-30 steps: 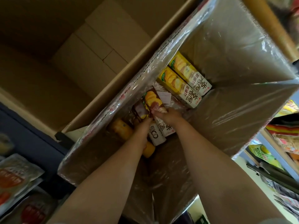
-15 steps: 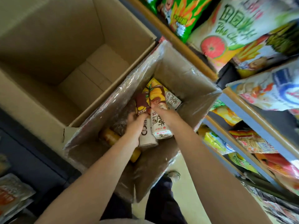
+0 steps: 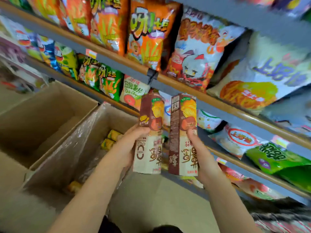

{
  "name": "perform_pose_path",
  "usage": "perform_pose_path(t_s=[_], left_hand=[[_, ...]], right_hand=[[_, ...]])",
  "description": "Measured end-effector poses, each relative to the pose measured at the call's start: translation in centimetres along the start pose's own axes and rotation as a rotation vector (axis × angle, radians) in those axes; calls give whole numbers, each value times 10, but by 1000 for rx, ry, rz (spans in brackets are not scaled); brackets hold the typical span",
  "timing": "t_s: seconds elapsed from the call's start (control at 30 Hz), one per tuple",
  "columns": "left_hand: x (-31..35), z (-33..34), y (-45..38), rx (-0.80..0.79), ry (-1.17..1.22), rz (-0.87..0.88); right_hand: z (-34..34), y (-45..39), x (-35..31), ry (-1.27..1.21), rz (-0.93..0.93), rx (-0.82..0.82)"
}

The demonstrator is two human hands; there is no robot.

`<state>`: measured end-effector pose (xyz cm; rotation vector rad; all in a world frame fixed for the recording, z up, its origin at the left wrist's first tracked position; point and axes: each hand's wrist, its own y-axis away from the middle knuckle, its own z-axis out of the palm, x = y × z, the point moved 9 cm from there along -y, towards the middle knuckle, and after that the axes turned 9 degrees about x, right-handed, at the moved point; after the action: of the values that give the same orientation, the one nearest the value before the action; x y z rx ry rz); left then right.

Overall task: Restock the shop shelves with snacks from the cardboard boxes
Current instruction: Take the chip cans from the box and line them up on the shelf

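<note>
The left hand [image 3: 129, 145] grips one brown-and-cream snack carton [image 3: 149, 132] round its lower half, fingers curled over the near edge. The right hand [image 3: 202, 152] grips a second carton [image 3: 183, 133] the same way, thumb pressed on the printed face. Both cartons stand upright, just apart, raised above and to the right of the plastic-wrapped cardboard box [image 3: 70, 148], in front of the shelf edge [image 3: 218, 105].

Judged by appearance, the cartons are light, stiff paperboard with a smooth print; a hold at mid-body across the narrow sides should serve, though hard squeezing may dent the walls.

Yellow packs [image 3: 111, 140] lie inside the wrapped box. An open empty-looking box [image 3: 33, 121] sits to its left. The shelves beyond the box are packed with crisp bags [image 3: 148, 36], which overhang the edges and leave no evident gap for cartons.
</note>
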<state>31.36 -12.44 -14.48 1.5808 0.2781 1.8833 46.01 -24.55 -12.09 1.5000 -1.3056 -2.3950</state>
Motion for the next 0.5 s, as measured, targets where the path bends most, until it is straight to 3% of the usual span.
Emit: perform_pose_path(t_s=[0.23, 0.4, 0.5], left_hand=[[-5, 147, 71, -157, 48, -44], [0, 232, 92, -188, -71, 24], [-3, 263, 99, -216, -121, 119]], right_hand=[[-119, 67, -66, -154, -168, 36], [-178, 105, -92, -280, -240, 32], [-191, 114, -104, -285, -376, 33]])
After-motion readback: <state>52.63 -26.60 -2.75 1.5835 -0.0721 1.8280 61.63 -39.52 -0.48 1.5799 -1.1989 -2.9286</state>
